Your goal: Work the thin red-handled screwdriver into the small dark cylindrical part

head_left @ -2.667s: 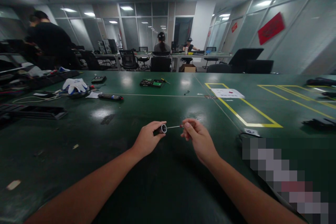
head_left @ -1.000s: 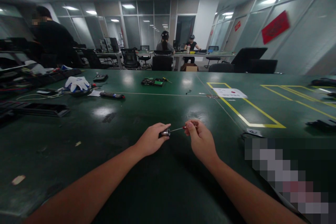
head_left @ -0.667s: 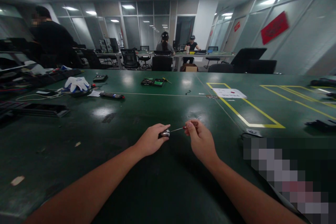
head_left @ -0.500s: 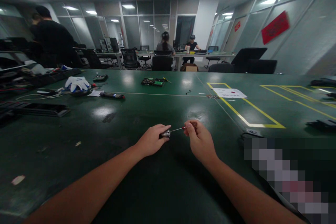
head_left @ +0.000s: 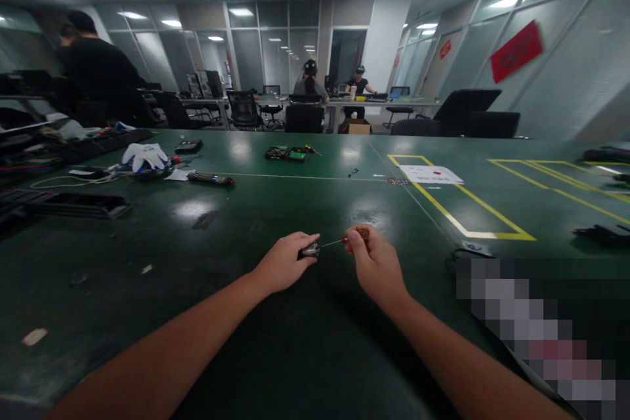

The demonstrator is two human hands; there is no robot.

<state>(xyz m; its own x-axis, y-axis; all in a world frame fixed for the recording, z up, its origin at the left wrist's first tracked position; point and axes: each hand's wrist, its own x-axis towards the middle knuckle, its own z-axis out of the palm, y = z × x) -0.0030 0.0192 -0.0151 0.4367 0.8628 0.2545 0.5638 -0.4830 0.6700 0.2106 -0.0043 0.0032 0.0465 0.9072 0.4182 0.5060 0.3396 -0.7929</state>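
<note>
Between its thumb and fingers, my left hand point(head_left: 285, 264) grips a small silvery cylindrical part point(head_left: 310, 250), possibly a little motor; most of it shows at the fingertips. My right hand point(head_left: 373, 258) is closed round the reddish handle of a screwdriver point(head_left: 333, 243). The thin shaft points left, and its tip meets the end of the silvery part or comes very close to it; I cannot tell how deep it goes. Both hands are low over the green table point(head_left: 256, 341), near its middle.
White gloves point(head_left: 145, 157), a pen-like electric screwdriver point(head_left: 211, 179) and cables lie at the left. Green circuit boards point(head_left: 288, 154) are further back. Right of centre, a white paper sheet point(head_left: 432, 174) overlaps yellow tape. A dark blurred-out object point(head_left: 556, 335) fills the lower right. People sit beyond.
Hardly anything differs. Both hands stay in place, with the silvery part and the screwdriver shifted very slightly.
</note>
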